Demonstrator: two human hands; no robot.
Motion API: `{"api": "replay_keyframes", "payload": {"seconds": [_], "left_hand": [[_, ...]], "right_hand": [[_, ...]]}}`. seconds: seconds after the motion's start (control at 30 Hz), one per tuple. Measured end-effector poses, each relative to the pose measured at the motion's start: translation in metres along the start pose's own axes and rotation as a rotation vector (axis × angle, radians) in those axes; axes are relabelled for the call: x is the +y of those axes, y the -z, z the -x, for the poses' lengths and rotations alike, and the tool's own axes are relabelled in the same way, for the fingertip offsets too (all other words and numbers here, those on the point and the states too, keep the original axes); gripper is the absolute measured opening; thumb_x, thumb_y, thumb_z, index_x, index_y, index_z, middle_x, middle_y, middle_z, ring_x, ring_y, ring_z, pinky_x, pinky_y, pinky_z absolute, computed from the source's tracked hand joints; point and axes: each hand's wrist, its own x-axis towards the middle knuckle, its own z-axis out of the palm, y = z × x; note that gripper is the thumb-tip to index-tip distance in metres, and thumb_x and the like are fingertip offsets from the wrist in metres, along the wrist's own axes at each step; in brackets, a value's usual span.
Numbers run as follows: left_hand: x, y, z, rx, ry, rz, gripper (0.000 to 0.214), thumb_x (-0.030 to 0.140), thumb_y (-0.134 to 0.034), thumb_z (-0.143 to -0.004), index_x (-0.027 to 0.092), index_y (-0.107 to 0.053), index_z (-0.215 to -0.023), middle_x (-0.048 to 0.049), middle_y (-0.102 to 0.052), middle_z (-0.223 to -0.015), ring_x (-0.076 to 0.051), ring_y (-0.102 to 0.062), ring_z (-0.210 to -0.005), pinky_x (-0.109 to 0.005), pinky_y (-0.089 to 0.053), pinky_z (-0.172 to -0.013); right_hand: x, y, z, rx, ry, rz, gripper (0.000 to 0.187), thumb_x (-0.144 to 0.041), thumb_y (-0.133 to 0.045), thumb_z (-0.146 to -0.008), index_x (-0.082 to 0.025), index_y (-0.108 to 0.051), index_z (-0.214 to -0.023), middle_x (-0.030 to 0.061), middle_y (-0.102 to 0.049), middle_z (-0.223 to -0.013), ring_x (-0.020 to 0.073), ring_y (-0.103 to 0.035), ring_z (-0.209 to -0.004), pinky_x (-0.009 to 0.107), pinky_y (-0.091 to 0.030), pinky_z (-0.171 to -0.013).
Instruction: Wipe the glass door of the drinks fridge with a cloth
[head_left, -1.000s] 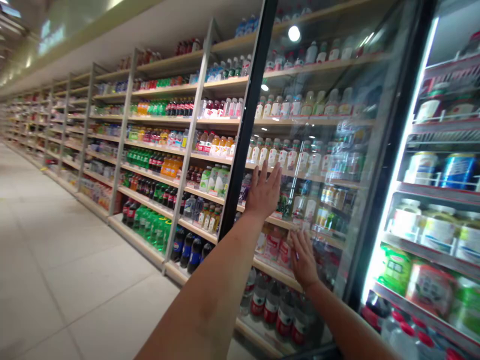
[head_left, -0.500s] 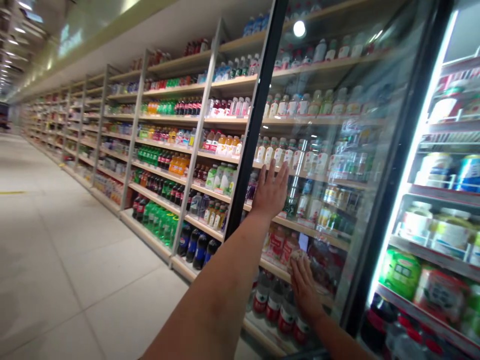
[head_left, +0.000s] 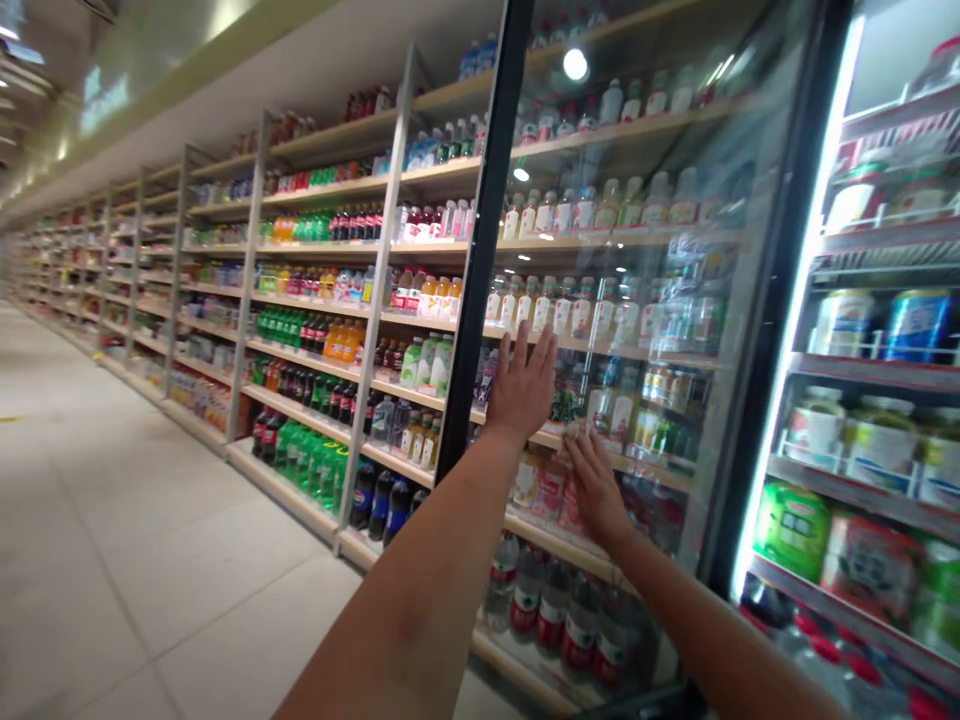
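Observation:
My left hand (head_left: pixel 521 385) lies flat and open on the glass door (head_left: pixel 675 150) of a cooler, just right of the door's black edge (head_left: pixel 480 230). My right hand (head_left: pixel 596 485) is a little lower on the same glass, fingers stretched out and pointing up to the left. A small pale thing seems to sit under its fingertips; I cannot make out what it is. Both forearms reach in from the bottom of the view. Bottles on store shelves show through the glass.
The lit cooler shelves (head_left: pixel 877 370) with jars, cans and packs stand open at the right. Long drink shelves (head_left: pixel 322 330) run along the aisle to the far left. A pale tiled floor (head_left: pixel 112 520) spreads out at the left.
My right hand slid down the glass, then back up and to the left, close under my left hand. My left hand stayed flat in the same spot on the door.

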Motion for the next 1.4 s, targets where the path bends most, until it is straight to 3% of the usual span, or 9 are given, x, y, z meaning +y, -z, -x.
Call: {"api": "replay_keyframes", "payload": {"seconds": [0.17,0.37,0.5,0.63,0.8,0.93,1.03,1.17,1.4], "left_hand": [[-0.001,0.0,-0.001,-0.015,0.002,0.012,0.059,0.026,-0.033,-0.101,0.014,-0.023,-0.157,-0.0025,-0.016,-0.166,-0.033,0.002,-0.153,-0.059,-0.011,-0.126],[-0.001,0.0,-0.002,-0.038,0.004,0.031,0.06,0.026,-0.034,-0.1,0.015,-0.021,-0.158,-0.0027,-0.014,-0.167,-0.033,0.005,-0.153,-0.059,-0.007,-0.126],[-0.002,-0.001,-0.002,-0.015,-0.012,0.028,0.059,0.027,-0.031,-0.101,0.012,-0.023,-0.158,-0.0042,-0.016,-0.167,-0.034,0.006,-0.153,-0.059,-0.004,-0.126],[-0.002,-0.001,-0.003,-0.002,-0.017,0.02,0.058,0.027,-0.032,-0.101,0.012,-0.025,-0.157,-0.0046,-0.017,-0.166,-0.035,0.004,-0.153,-0.06,-0.005,-0.126],[-0.002,0.0,-0.003,0.001,-0.012,0.024,0.059,0.026,-0.034,-0.101,0.013,-0.025,-0.157,-0.0037,-0.017,-0.166,-0.033,0.004,-0.153,-0.059,-0.009,-0.126],[-0.003,-0.002,-0.002,0.021,-0.014,0.019,0.058,0.026,-0.034,-0.101,0.013,-0.025,-0.157,-0.0042,-0.018,-0.165,-0.033,0.006,-0.152,-0.061,-0.009,-0.126],[-0.004,-0.004,-0.001,0.025,-0.017,0.014,0.059,0.026,-0.034,-0.101,0.013,-0.023,-0.157,-0.004,-0.018,-0.165,-0.034,0.007,-0.152,-0.061,-0.008,-0.126],[-0.006,-0.007,-0.002,0.016,-0.015,0.005,0.059,0.027,-0.034,-0.102,0.013,-0.023,-0.157,-0.0036,-0.017,-0.165,-0.034,0.006,-0.152,-0.062,-0.009,-0.126],[-0.008,-0.009,-0.002,0.011,-0.017,-0.015,0.059,0.027,-0.035,-0.101,0.013,-0.024,-0.157,-0.0034,-0.018,-0.166,-0.035,0.005,-0.153,-0.061,-0.01,-0.126]], "right_hand": [[0.01,0.016,-0.082,0.097,-0.015,-0.039,0.054,-0.019,-0.036,-0.101,-0.031,-0.034,-0.154,0.0056,-0.034,-0.161,0.0259,-0.019,-0.153,0.059,-0.029,-0.121],[0.051,0.043,-0.184,0.15,-0.021,0.022,0.052,-0.023,-0.034,-0.1,-0.026,-0.038,-0.152,0.0041,-0.033,-0.162,0.024,-0.019,-0.154,0.058,-0.021,-0.124],[0.073,0.055,-0.225,0.159,-0.06,0.056,0.052,-0.023,-0.034,-0.099,-0.022,-0.037,-0.152,0.0056,-0.035,-0.161,0.0255,-0.02,-0.153,0.06,-0.018,-0.124],[0.058,0.051,-0.213,0.156,-0.06,0.078,0.053,-0.022,-0.033,-0.1,-0.022,-0.037,-0.153,0.0051,-0.033,-0.162,0.025,-0.017,-0.154,0.056,-0.018,-0.126],[0.016,0.028,-0.12,0.024,0.104,0.08,0.052,-0.017,-0.034,-0.1,-0.025,-0.04,-0.152,0.0055,-0.042,-0.157,0.0229,-0.016,-0.154,0.053,-0.028,-0.123],[0.008,0.017,-0.029,-0.229,0.3,0.094,0.056,-0.011,-0.037,-0.096,-0.022,-0.042,-0.151,0.0086,-0.052,-0.15,0.0247,-0.018,-0.153,0.053,-0.03,-0.121],[0.019,0.023,0.004,-0.473,0.457,0.104,0.054,-0.014,-0.039,-0.096,-0.024,-0.045,-0.148,0.0062,-0.055,-0.147,0.0236,-0.029,-0.15,0.051,-0.031,-0.121],[0.046,0.04,-0.017,-0.595,0.622,0.1,0.054,-0.018,-0.04,-0.096,-0.024,-0.044,-0.149,0.0056,-0.052,-0.149,0.0223,-0.03,-0.15,0.05,-0.03,-0.121],[0.09,0.07,-0.124,-0.083,0.159,0.227,0.054,-0.013,-0.038,-0.096,-0.02,-0.045,-0.149,0.0086,-0.044,-0.156,0.0238,-0.023,-0.152,0.051,-0.029,-0.122]]}}
